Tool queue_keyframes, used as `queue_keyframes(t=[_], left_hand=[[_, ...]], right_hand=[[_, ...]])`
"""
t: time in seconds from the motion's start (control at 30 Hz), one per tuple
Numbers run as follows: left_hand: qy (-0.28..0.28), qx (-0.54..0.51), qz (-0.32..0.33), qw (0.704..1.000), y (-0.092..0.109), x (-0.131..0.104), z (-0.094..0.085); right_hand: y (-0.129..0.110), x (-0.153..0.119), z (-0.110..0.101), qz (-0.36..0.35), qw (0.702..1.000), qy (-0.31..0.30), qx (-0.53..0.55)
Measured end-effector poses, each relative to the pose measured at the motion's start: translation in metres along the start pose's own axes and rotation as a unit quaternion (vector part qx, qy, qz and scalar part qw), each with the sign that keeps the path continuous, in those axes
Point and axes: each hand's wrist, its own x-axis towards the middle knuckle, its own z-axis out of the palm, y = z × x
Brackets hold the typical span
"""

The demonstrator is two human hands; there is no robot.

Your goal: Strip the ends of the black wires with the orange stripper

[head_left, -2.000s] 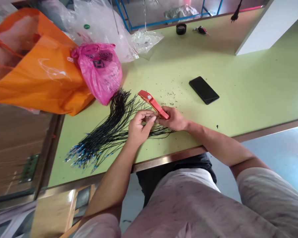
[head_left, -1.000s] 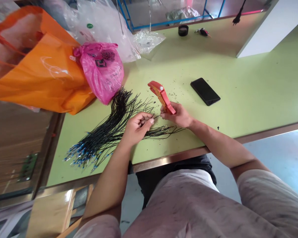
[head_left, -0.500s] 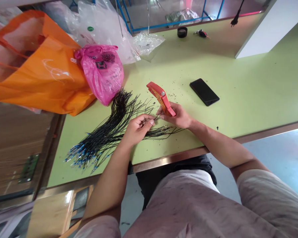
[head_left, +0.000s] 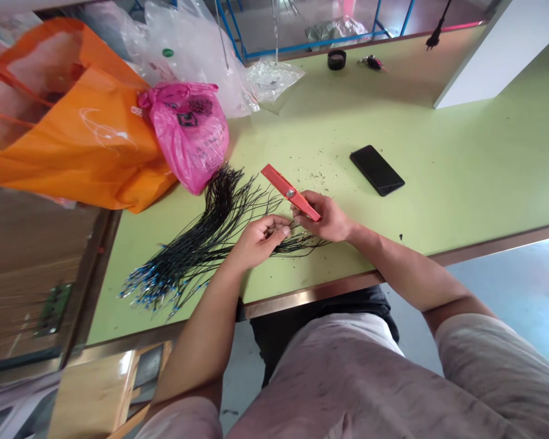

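Note:
My right hand (head_left: 328,218) is wrapped round a red wire stripper (head_left: 287,190), its head pointing up and left over the bench. Close beside it, my left hand (head_left: 260,242) is closed in a pinch, thumb against fingers, on a thin black wire that is mostly hidden by the fingers. A large bundle of black wires (head_left: 196,228) lies left of my hands, with blue and metallic tips (head_left: 149,286) at its lower left end. More black wires (head_left: 297,244) run under and between the two hands, their ends towards the right.
Small scraps (head_left: 318,177) litter the green bench (head_left: 476,164). A black phone (head_left: 377,171) lies to the right. An orange bag (head_left: 96,134), a pink plastic bag (head_left: 192,137) and clear bags (head_left: 192,49) stand at the left. A white post (head_left: 489,55) rises at the back right.
The wire stripper has turned in my right hand, so its narrow red edge now faces up and its head sits further left and lower. My left hand has shifted slightly right.

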Motion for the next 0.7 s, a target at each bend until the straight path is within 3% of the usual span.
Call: queue_keyframes(t=[0.13, 0.3, 0.47, 0.7], left_hand=[[-0.031, -0.028, -0.007, 0.999, -0.0014, -0.0002, -0.0017], [-0.031, -0.046, -0.011, 0.998, -0.0063, 0.0016, -0.0014], [0.015, -0.085, -0.029, 0.996, -0.0049, 0.0023, 0.0011], [0.049, -0.066, -0.03, 0.996, 0.0012, -0.0017, -0.0046]], right_hand=[[-0.0043, -0.001, 0.0006, -0.017, 1.0, -0.006, -0.018], [-0.0058, -0.0011, 0.0, -0.027, 0.998, -0.009, -0.049], [-0.0066, -0.0019, 0.0004, -0.051, 0.998, -0.005, -0.039], [-0.0008, -0.0022, 0.0018, 0.001, 1.0, 0.022, 0.005]])
